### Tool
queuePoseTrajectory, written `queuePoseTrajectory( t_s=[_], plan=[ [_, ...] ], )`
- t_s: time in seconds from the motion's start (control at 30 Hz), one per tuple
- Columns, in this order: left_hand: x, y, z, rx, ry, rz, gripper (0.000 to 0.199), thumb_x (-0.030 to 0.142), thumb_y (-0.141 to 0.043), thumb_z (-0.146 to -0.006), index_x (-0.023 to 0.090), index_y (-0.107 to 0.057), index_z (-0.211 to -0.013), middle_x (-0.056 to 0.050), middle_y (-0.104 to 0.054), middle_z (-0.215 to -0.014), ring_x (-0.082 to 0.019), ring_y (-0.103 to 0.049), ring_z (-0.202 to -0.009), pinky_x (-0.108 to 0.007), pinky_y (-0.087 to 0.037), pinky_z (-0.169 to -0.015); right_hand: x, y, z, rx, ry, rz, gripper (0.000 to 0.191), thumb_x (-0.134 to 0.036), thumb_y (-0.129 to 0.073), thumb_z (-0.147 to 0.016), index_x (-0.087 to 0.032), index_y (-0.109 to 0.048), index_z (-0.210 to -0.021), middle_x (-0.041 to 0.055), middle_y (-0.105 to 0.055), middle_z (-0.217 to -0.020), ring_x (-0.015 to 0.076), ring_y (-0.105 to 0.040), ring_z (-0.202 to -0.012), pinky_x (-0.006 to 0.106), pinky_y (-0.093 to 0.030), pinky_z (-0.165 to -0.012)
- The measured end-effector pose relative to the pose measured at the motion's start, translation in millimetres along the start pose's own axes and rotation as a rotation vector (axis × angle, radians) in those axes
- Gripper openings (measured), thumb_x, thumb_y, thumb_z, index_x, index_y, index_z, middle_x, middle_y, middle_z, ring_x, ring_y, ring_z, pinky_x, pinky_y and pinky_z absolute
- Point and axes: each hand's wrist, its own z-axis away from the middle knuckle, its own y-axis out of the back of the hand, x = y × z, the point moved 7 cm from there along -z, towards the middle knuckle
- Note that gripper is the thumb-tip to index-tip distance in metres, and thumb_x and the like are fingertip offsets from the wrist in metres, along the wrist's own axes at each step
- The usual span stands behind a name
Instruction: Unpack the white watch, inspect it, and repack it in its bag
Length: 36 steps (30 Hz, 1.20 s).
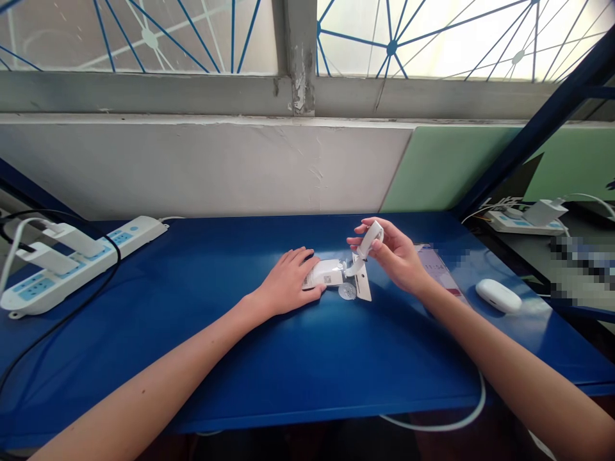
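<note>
My left hand (289, 282) lies on a white package (327, 274) with a printed label, fingers over its far side and thumb along its near side. My right hand (396, 256) pinches a small white plastic piece (371, 239) between thumb and fingers, raised just above the desk. A short white strip or arm leads from that piece down toward the package; whether they are joined I cannot tell. A pale card (362, 283) stands tilted below the raised piece. Beside the package is a clear round disc (347, 292) with faint print.
Plugged-in chargers fill part of a white power strip (141, 229) on the blue desk's left, with a black cable (113, 275) looping near it. A lit phone (439, 269) lies partly behind my right forearm. Farther right is a white earbud case (498, 295).
</note>
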Motion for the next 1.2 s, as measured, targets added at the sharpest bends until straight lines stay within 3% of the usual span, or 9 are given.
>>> queuePoseTrajectory(
  t_s=[0.27, 0.4, 0.5, 0.67, 0.8, 0.93, 1.1, 1.2],
  plan=[
    [-2.0, -2.0, 0.6, 0.002, -0.006, -0.005, 0.06, 0.056, -0.047, -0.088, 0.018, -0.049, -0.134, -0.013, -0.042, -0.146, -0.034, -0.033, -0.137, -0.051, -0.026, -0.114, -9.1, 21.1, -3.0, 0.173, -0.043, -0.071, 0.037, -0.051, -0.063, -0.083, -0.032, -0.051, -0.112, 0.0008, -0.058, -0.099, 0.0206, -0.069, -0.089, 0.041, -0.057, -0.084],
    [-2.4, -2.1, 0.2, 0.009, -0.003, -0.005, 0.058, 0.054, -0.05, -0.087, 0.018, -0.05, -0.133, -0.013, -0.042, -0.146, -0.033, -0.034, -0.137, -0.05, -0.026, -0.114, 0.5, 9.5, -6.9, 0.16, -0.147, -0.245, 0.036, -0.056, -0.063, -0.08, -0.031, -0.051, -0.103, -0.0043, -0.056, -0.078, 0.0153, -0.067, -0.069, 0.035, -0.058, -0.073],
    [-1.6, -1.7, 0.3, 0.019, -0.013, 0.007, 0.058, 0.054, -0.05, -0.087, 0.017, -0.05, -0.133, -0.014, -0.043, -0.145, -0.034, -0.034, -0.137, -0.05, -0.025, -0.114, 6.1, -4.8, -11.7, 0.179, -0.326, -0.435, 0.039, -0.057, -0.07, -0.075, -0.028, -0.053, -0.095, -0.0044, -0.057, -0.071, 0.0137, -0.065, -0.065, 0.026, -0.057, -0.062],
    [-0.8, 0.5, 0.6, 0.038, -0.018, 0.028, 0.058, 0.051, -0.054, -0.087, 0.015, -0.05, -0.133, -0.016, -0.044, -0.144, -0.036, -0.035, -0.136, -0.053, -0.025, -0.113, 5.1, -37.0, -25.3, 0.095, -0.531, -0.7, 0.026, -0.04, -0.075, -0.077, -0.022, -0.056, -0.083, -0.0069, -0.058, -0.058, 0.009, -0.064, -0.055, 0.015, -0.052, -0.05],
    [-0.7, 0.1, 1.5, 0.046, -0.031, 0.039, 0.062, 0.052, -0.051, -0.089, 0.015, -0.045, -0.138, -0.016, -0.042, -0.146, -0.035, -0.033, -0.137, -0.052, -0.024, -0.113, 12.6, -47.9, -34.5, 0.076, -0.536, -0.849, 0.009, -0.027, -0.058, -0.092, -0.019, -0.061, -0.094, -0.0006, -0.07, -0.071, 0.0117, -0.071, -0.069, 0.019, -0.058, -0.059],
    [-0.2, 2.8, 3.0, 0.049, -0.042, 0.087, 0.067, 0.052, -0.049, -0.091, 0.015, -0.035, -0.146, -0.016, -0.037, -0.149, -0.034, -0.031, -0.139, -0.052, -0.023, -0.113, 28.5, -50.2, -27.9, 0.071, -0.617, -0.943, 0.023, -0.01, -0.043, -0.094, -0.012, -0.059, -0.11, 0.0078, -0.074, -0.088, 0.0141, -0.072, -0.081, 0.025, -0.06, -0.073],
    [17.0, 31.6, 2.1, 0.171, -0.096, 0.324, 0.044, 0.039, -0.05, -0.092, 0.016, -0.055, -0.13, -0.013, -0.051, -0.138, -0.03, -0.042, -0.131, -0.044, -0.032, -0.109, 26.8, -52.6, -22.1, -0.069, -0.552, -0.995, 0.031, -0.005, -0.048, -0.09, -0.008, -0.057, -0.119, 0.0115, -0.073, -0.105, 0.0157, -0.071, -0.094, 0.026, -0.057, -0.087],
    [30.9, 45.3, -4.2, 0.184, -0.037, 0.61, 0.029, 0.034, -0.049, -0.094, 0.019, -0.065, -0.112, -0.007, -0.067, -0.113, -0.023, -0.061, -0.105, -0.034, -0.046, -0.094, 24.6, -53.8, -22.5, -0.119, -0.503, -1.0, 0.03, -0.009, -0.05, -0.091, -0.008, -0.058, -0.12, 0.0109, -0.072, -0.11, 0.015, -0.069, -0.099, 0.024, -0.055, -0.091]
  ],
)
